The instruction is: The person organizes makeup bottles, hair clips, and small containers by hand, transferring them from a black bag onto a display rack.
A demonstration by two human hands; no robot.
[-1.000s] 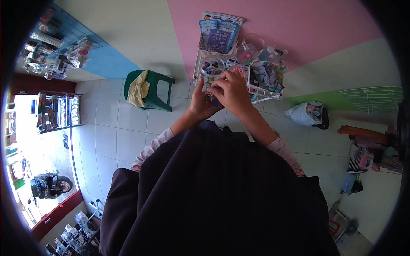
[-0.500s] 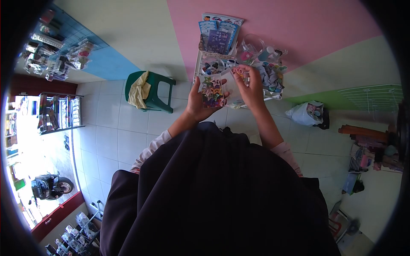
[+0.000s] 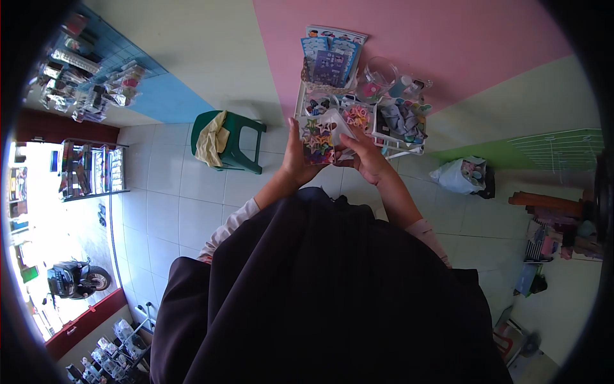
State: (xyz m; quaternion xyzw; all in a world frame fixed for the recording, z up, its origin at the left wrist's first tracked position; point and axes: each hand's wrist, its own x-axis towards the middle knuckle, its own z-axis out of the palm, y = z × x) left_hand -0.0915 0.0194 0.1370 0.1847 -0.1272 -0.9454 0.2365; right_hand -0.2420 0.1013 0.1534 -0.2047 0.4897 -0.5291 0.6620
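Observation:
A clear plastic box (image 3: 317,142) full of small colourful star-shaped pieces rests in my left hand (image 3: 295,157), whose thumb runs up along its left side. My right hand (image 3: 366,155) is closed at the box's right side, gripping its translucent lid (image 3: 343,126), which stands raised and tilted. Part of the right fingers is hidden beneath the box and lid. Just beyond the hands, a container of pink and orange small items (image 3: 358,116) sits on a white rack (image 3: 409,151).
Booklets (image 3: 331,67) in a basket, a clear round tub (image 3: 381,73) and grey fabric items (image 3: 403,120) stand on the rack. A green stool (image 3: 240,150) with a cream cloth (image 3: 211,142) is to the left. A white plastic bag (image 3: 462,176) lies at right on the floor.
My right hand has come down from over the pink and orange items to the lid's lower right side. The box stays in my left hand, with its lid still raised.

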